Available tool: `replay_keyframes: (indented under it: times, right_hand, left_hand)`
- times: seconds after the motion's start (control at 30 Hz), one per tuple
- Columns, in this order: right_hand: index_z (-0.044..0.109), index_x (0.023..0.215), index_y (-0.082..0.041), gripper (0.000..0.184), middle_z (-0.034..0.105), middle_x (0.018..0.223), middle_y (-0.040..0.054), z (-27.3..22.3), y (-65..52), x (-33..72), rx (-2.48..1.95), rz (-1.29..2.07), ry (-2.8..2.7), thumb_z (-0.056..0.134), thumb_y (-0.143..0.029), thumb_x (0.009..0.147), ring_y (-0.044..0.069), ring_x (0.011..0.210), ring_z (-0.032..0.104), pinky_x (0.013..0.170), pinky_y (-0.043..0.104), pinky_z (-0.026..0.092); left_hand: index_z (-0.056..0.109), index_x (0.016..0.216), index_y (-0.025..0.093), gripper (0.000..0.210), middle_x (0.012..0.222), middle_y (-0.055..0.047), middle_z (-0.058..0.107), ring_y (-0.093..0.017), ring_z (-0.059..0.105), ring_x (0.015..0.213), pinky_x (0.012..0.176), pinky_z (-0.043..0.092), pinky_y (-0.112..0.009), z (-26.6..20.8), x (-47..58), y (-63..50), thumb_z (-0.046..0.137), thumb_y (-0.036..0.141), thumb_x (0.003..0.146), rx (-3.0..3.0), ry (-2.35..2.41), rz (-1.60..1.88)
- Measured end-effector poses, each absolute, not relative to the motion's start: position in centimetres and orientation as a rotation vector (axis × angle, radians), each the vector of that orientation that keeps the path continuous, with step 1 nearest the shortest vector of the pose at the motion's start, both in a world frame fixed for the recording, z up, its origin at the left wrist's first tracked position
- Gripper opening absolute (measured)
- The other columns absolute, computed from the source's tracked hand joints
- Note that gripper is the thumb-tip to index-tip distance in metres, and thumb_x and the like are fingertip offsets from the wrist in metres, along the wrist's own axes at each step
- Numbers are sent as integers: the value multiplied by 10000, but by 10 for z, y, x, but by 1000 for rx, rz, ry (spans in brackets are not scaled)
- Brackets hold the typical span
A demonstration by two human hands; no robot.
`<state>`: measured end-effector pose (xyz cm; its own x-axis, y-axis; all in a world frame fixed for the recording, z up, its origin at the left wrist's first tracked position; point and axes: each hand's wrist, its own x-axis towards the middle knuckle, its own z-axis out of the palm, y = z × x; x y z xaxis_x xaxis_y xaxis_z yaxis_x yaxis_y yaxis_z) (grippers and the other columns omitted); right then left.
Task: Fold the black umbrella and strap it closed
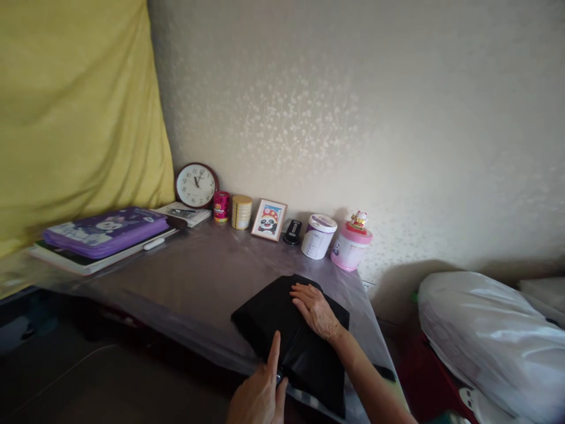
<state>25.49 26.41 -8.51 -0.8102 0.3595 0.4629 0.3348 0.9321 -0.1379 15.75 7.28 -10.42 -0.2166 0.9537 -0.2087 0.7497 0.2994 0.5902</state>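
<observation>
A black folding umbrella (269, 303) lies partly collapsed on the table, its fabric panels spread flat in a wide fan. At the near edge, my left hand (262, 386) closes round the short handle, with the index finger stretched forward over the fabric. Much of the handle is hidden by that hand. My right hand (315, 309) rests flat on the upper part of the black fabric, fingers extended and lying side by side.
A covered table (194, 282) meets the wall. Along its back stand a clock (196, 185), tins, a panda picture frame (269, 219), a white tub (318, 237) and a pink tub (351, 247). A purple case (108, 231) lies left; a bulky white bag (489, 341) sits right.
</observation>
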Motion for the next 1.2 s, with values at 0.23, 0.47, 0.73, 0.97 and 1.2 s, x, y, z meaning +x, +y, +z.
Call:
replay_keyframes:
  times: [0.23, 0.47, 0.73, 0.97, 1.2]
  right_hand:
    - [608, 1073, -173, 296, 632, 1121, 110, -81, 311, 252, -873, -116, -2518, 378, -269, 912, 230, 1049, 579, 923, 456, 426]
    - [625, 1039, -232, 280, 658, 1078, 39, -80, 269, 234, -368, 14, -2727, 378, -290, 922, 159, 1084, 557, 969, 360, 400]
    - [616, 1038, -171, 277, 632, 1093, 108, -67, 306, 288, -826, -43, -2410, 396, -266, 898, 211, 1002, 600, 881, 383, 484]
    - [567, 1077, -228, 260, 583, 1150, 79, -86, 277, 368, -864, -12, -2318, 376, -251, 904, 199, 1015, 594, 860, 373, 507]
    - [455, 1245, -257, 379, 430, 1344, 75, -98, 226, 380, -791, 16, -2396, 360, -170, 889, 180, 1166, 496, 913, 300, 483]
  left_hand:
    - [-44, 1412, 184, 649, 1074, -109, 635, -215, 622, 930, 769, 437, -271, -106, 156, 73, 317, 271, 880, 1505, 2012, 486]
    - [-12, 1418, 167, 635, 1116, -116, 619, -210, 599, 993, 829, 415, -269, -106, 157, 71, 319, 256, 883, 1498, 2011, 518]
    - [-6, 1420, 201, 624, 1059, -89, 643, -208, 617, 924, 773, 416, -264, -105, 153, 69, 314, 286, 892, 1476, 1996, 587]
    - [5, 1422, 196, 606, 1036, -89, 646, -197, 611, 911, 766, 409, -260, -99, 153, 67, 296, 303, 901, 1450, 1998, 579]
    - [39, 1423, 212, 585, 977, -82, 661, -198, 622, 876, 738, 406, -263, -103, 152, 67, 278, 332, 903, 1443, 2017, 604]
